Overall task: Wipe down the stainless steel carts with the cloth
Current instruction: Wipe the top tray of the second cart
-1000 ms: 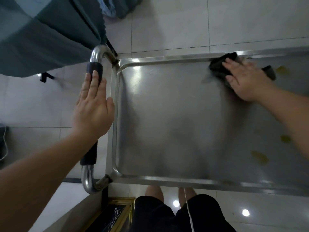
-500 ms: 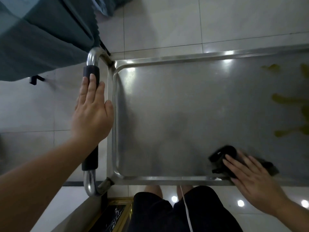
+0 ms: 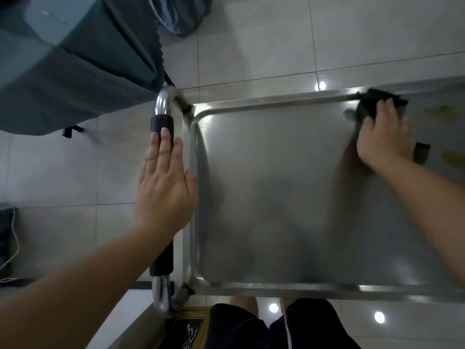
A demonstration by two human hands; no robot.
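The stainless steel cart's top tray (image 3: pixel 276 187) fills the middle of the view, its raised rim running along the far and near sides. My right hand (image 3: pixel 385 137) presses a dark cloth (image 3: pixel 370 104) flat against the tray near its far rim. My left hand (image 3: pixel 164 187) rests palm down, fingers together, on the cart's push handle (image 3: pixel 162 122), which has a black foam grip on a bent steel tube. Yellowish smears (image 3: pixel 437 110) mark the tray at the right edge of the view.
A table draped in teal cloth (image 3: pixel 75 66) stands just beyond the handle at the upper left. Pale floor tiles (image 3: pixel 276 41) surround the cart. My legs in black shorts (image 3: pixel 251 326) are at the near rim. A dark box with gold trim (image 3: pixel 186 331) sits by my feet.
My right hand swept the cloth from the tray's near rim back up to the far rim. The left hand stayed on the handle.
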